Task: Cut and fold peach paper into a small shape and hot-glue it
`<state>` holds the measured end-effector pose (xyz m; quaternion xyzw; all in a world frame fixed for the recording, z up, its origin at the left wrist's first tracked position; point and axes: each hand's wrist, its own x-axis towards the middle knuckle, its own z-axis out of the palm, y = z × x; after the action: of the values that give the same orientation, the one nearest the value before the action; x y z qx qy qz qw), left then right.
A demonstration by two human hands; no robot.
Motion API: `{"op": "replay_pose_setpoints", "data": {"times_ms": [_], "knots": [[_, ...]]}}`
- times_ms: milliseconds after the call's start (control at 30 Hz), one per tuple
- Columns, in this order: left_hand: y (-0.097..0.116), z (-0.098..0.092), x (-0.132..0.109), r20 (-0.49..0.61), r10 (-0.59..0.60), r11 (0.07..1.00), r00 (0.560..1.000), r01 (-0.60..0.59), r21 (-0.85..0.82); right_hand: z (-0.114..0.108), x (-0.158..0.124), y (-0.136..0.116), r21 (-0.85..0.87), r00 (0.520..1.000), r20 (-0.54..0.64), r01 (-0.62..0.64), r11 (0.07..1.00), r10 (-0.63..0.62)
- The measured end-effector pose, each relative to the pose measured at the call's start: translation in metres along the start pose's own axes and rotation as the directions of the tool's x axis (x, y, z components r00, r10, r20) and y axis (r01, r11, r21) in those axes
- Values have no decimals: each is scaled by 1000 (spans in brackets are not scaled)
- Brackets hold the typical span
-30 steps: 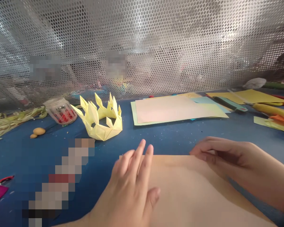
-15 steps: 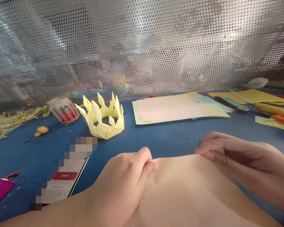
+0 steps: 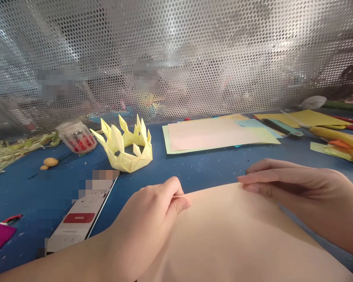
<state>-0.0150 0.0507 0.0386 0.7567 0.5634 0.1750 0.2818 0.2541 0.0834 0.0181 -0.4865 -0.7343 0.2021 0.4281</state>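
Observation:
A sheet of pale peach paper (image 3: 217, 235) fills the bottom middle of the view, its near part cut off by the frame. My left hand (image 3: 153, 219) pinches its far edge between thumb and bent forefinger. Farther right along the same edge, my right hand (image 3: 300, 192) grips the paper between thumb and fingertips. Between the two hands the edge runs nearly straight, slightly higher on the right. Beyond my left hand stands a folded yellow paper crown (image 3: 131, 158) with pointed tips.
Behind lies a paper stack (image 3: 211, 137) on the blue table (image 3: 194, 168). A phone (image 3: 82, 219), a clear jar (image 3: 78, 137) and a purple packet (image 3: 0, 237) are at left. A green cutter (image 3: 282, 127) lies right. Perforated metal (image 3: 176, 58) stands behind.
The paper's far edge has risen slightly, more so at its right end. My left hand has shifted a little left and up; both hands keep their pinch.

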Motion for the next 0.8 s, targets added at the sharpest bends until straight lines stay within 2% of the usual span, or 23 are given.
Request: {"op": "replay_pose_setpoints", "data": {"times_ms": [233, 300, 400, 533, 667, 800], "knots": [[0, 1, 0, 14, -4, 1000, 1000, 4, -5, -7, -1, 7, -82, 999, 54, 0, 997, 4], [-1, 2, 0, 28, 7, 1000, 1000, -7, 7, -7, -1, 8, -78, 1000, 31, 8, 997, -5], [-4, 4, -1, 22, 73, 991, 997, -75, 108, -5, 0, 8, -76, 1000, 9, 15, 997, -15], [-8, 7, -2, 4, 190, 942, 982, -183, 283, -6, 0, 10, -120, 998, 55, 3, 993, 4], [-8, 6, -2, 92, 198, 914, 976, -218, 342, -8, 2, 9, -100, 993, 101, -51, 994, 61], [-7, 9, -1, 234, 122, 869, 965, -217, 444, -6, 6, 9, -34, 968, 201, -149, 988, 153]]}}
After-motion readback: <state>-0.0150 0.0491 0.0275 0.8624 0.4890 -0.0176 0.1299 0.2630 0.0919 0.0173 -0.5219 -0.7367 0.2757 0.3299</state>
